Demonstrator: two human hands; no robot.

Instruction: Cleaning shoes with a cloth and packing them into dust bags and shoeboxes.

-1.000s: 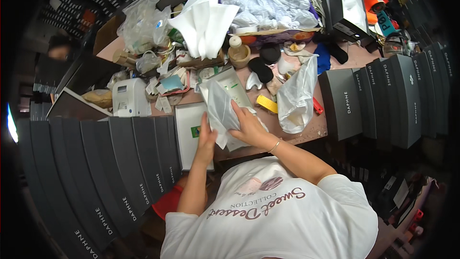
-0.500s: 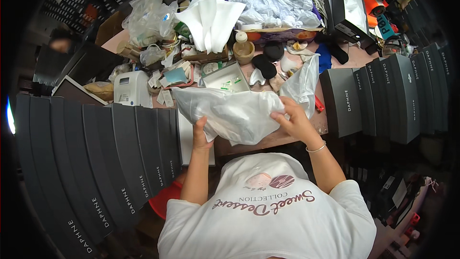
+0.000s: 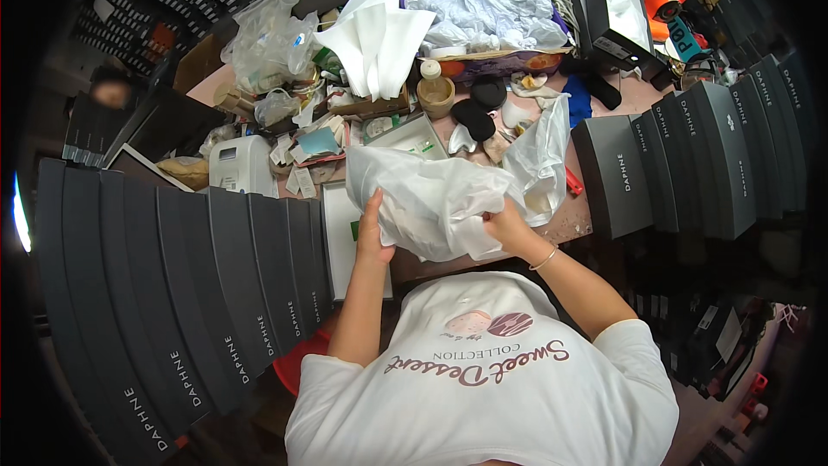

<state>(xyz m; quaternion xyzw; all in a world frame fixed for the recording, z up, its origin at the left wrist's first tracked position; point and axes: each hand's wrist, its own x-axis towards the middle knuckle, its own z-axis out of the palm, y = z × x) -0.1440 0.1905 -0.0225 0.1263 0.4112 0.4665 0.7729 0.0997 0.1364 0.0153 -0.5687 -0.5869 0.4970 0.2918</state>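
A white translucent bag [image 3: 431,203] hangs over the table's front edge between my two hands. Something bulky fills it, but its kind cannot be made out through the film. My left hand [image 3: 373,233] grips the bag's left side, thumb up and the other fingers hidden behind it. At the other end, my right hand [image 3: 511,229] is closed on the bag's gathered edge. Just beyond my right hand lies a second white bag [image 3: 542,155] on the table. Partly behind the held bag is a shallow pale box [image 3: 401,134] with small green-marked packets in it.
Dark grey boxes [image 3: 185,276] stand in a row at the left, more boxes [image 3: 614,177] at the right. A white printer-like device [image 3: 241,164], a brown jar [image 3: 435,97], black pads [image 3: 474,119], white sheets [image 3: 375,43] and a carton of crumpled paper [image 3: 483,13] crowd the table.
The held bag has been drawn in and bunched, its left end shifting right. My right hand has moved slightly down and curled more tightly on its edge; my left hand has moved slightly right.
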